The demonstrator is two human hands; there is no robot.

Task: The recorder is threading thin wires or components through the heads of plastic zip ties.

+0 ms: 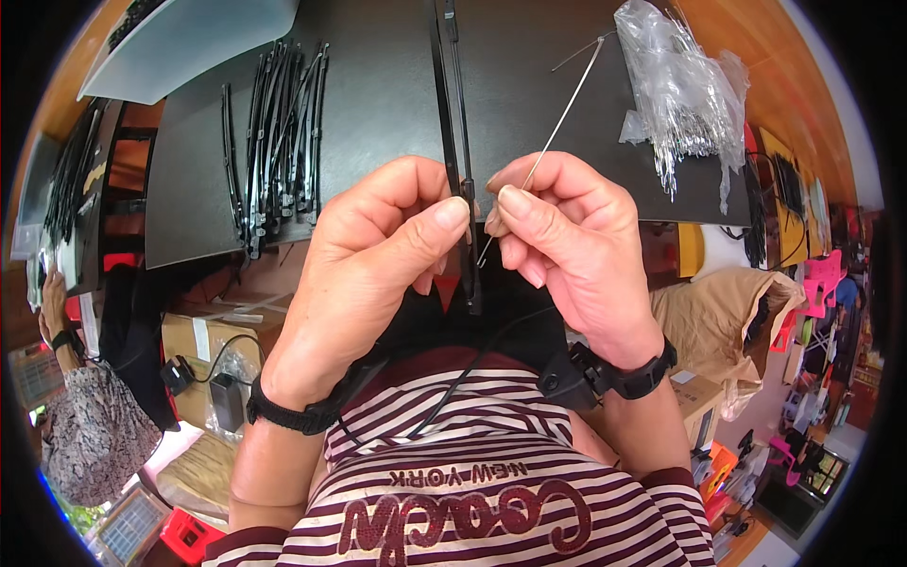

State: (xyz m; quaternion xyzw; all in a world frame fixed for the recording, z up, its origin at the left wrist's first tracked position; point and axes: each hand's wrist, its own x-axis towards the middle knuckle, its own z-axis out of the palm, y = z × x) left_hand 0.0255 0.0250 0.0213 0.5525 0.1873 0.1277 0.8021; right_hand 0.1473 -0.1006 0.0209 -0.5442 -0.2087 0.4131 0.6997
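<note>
While the left hand (387, 236) pinches a strip (462, 132), the right hand (576, 227) holds wire (566, 111), apparently aligning; next likely needs precision.

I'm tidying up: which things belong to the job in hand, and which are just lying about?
Likely job:
long black strips in left hand
thin metal rod in right hand
black strip pile
bagged metal wires

Probably lying about:
brown paper
cardboard box
black adapter

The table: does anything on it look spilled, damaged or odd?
Slightly untidy, perhaps: on the right of the table, thin silvery wires poke loosely from a crumpled clear bag, their ends uneven. Nothing looks plainly spilled or damaged.
</note>
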